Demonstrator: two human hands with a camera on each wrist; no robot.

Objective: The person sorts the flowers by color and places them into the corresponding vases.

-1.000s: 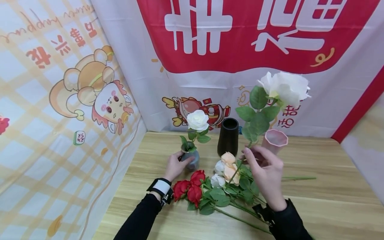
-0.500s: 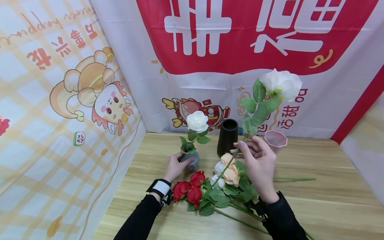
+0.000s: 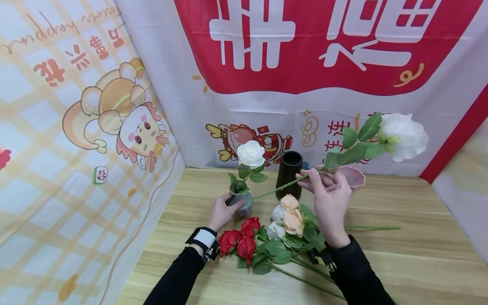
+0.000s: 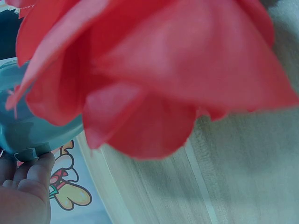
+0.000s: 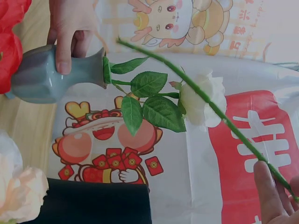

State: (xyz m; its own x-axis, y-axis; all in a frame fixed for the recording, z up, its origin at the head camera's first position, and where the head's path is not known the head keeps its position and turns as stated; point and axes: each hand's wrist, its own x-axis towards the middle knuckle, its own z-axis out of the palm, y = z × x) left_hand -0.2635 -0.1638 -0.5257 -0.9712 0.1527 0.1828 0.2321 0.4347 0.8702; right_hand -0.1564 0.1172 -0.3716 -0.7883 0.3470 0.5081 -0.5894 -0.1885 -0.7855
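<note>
My left hand (image 3: 225, 210) holds the small grey-blue vase (image 3: 245, 208) by its side, thumb across the front. One white rose (image 3: 250, 153) stands upright in that vase with its leaves at the mouth. My right hand (image 3: 329, 201) pinches the green stem of a second, larger white rose (image 3: 405, 136). This rose tilts to the right, its bloom high and its stem slanting down left toward the vase. In the right wrist view the bare stem (image 5: 215, 108) runs from the fingers, and its tip is close to the vase mouth. Red petals (image 4: 154, 70) block much of the left wrist view.
Three red roses (image 3: 247, 248) lie just in front of the vase. Beside them are peach roses (image 3: 294, 220) and white ones (image 3: 276, 231), stems trailing right. Behind stand a black vase (image 3: 287, 176) and a pink vase (image 3: 356, 177), partly hidden by my right hand. Printed cloth walls close the back and left.
The white rose in my right hand has tipped over to the right, and its stem end has swung up and left toward the vase. My left hand stays in place on the vase.
</note>
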